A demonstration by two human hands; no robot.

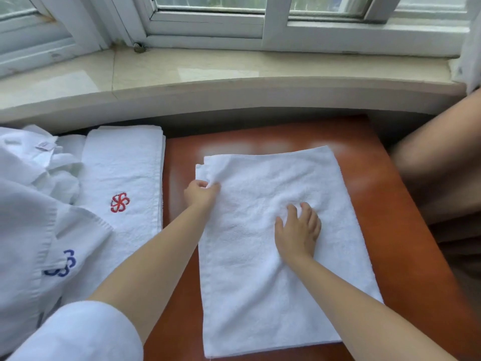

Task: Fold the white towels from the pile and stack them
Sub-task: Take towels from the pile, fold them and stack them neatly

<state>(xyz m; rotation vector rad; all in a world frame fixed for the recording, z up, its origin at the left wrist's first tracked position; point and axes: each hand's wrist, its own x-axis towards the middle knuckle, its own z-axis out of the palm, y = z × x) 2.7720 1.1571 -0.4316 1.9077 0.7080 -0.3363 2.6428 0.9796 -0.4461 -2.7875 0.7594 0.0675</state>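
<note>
Left grip [201, 193] pinches towel [273, 256]; stack's [125, 162] red logo [120, 202] seems unreadable.

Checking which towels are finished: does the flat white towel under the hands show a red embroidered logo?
No, the flat white towel shows plain cloth; the red logo sits on the folded stack beside it.
</note>
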